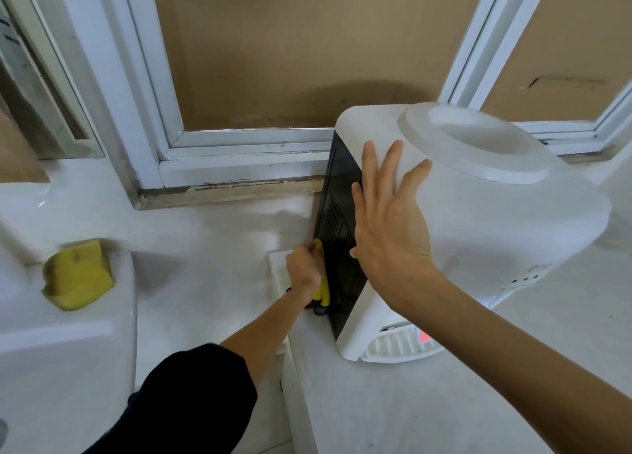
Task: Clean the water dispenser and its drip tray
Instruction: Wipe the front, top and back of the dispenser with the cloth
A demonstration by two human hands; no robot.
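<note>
The right hand point(386, 221) lay flat and wide on the white plastic water dispenser point(478, 235), fingers straight and spread across the corner where its top met the black, vented side panel point(338, 245); it gripped nothing, only pressed. The left hand point(304, 270) was curled round a yellow cloth or sponge point(321, 282) — which of the two could not be told — and held it against the lower part of that black panel, the forearm coming up from a dark sleeve point(191, 395).

The step in hand looked to be wiping the dispenser's side. To do it well, the flat hand should bear steadily on the top so the light body does not slide or tip on the white counter point(393, 402), while the wiping hand runs along the vent slots rather than across them, where dirt would lodge. The wiper would best be damp and not dripping, since vents likely open onto the inner parts.

The dispenser stood on the counter below the white-framed window point(246, 139), its white ribbed drip tray point(400, 346) seated at the base of the front, near the counter's edge — apparently not yet dealt with. A second yellow sponge point(77, 276) lay well apart on the rim of a white basin point(68, 351) at the left.
</note>
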